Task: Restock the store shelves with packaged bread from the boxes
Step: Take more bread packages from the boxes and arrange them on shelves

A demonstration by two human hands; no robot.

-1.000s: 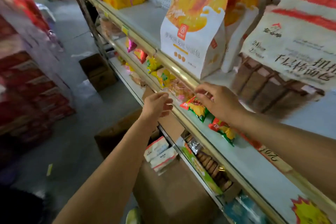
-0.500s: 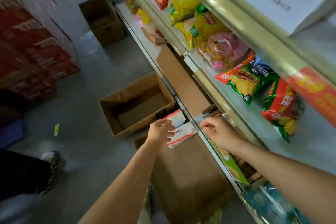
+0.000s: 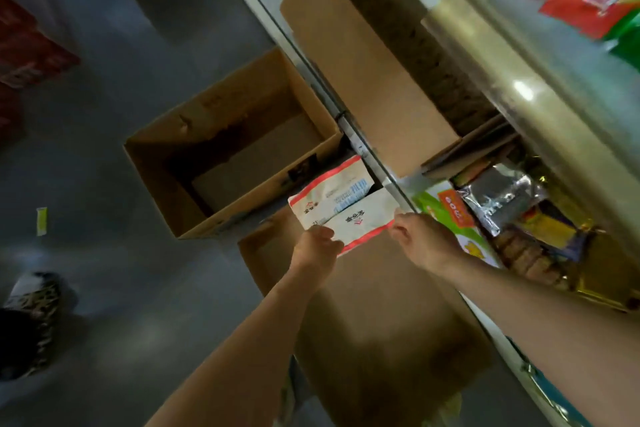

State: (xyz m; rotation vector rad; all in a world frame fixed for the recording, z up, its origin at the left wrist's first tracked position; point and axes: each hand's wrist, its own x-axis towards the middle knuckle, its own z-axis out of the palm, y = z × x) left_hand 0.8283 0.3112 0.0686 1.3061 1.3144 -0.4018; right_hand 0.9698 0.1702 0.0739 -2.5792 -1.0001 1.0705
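Fingers (image 3: 329,242) of the left hand (image 3: 317,250) curl over the near left corner of the front bread package (image 3: 363,220), a white packet with a red border and dark print, and pinch it. Across from it, the right hand (image 3: 420,241) has its fingertips closed on the packet's right edge, so both hands hold the same packet between them. A second bread package (image 3: 329,191) of the same white and red design, with blue lettering, stands just behind the first and touches it.

Both packets stick up out of the near cardboard box (image 3: 381,322), which sits on the grey floor (image 3: 114,288) against the foot of the shelving; how deep they sit inside it cannot be told. Just beyond that box is an open cardboard box (image 3: 166,177), its inside in shadow with only a flat brown bottom showing.

To the right runs the store shelf (image 3: 502,55) with its pale metal edge. On the lower level, beside the right hand, lie snack packets (image 3: 498,198) in silver, yellow and green wrappers. A brown cardboard sheet (image 3: 363,55) leans on the shelf above the boxes. Higher up, at the top right corner, are red and green bags (image 3: 602,0).

Far left on the floor are a small yellow slip (image 3: 41,220) and, below it, a blurred patterned shoe (image 3: 34,315).
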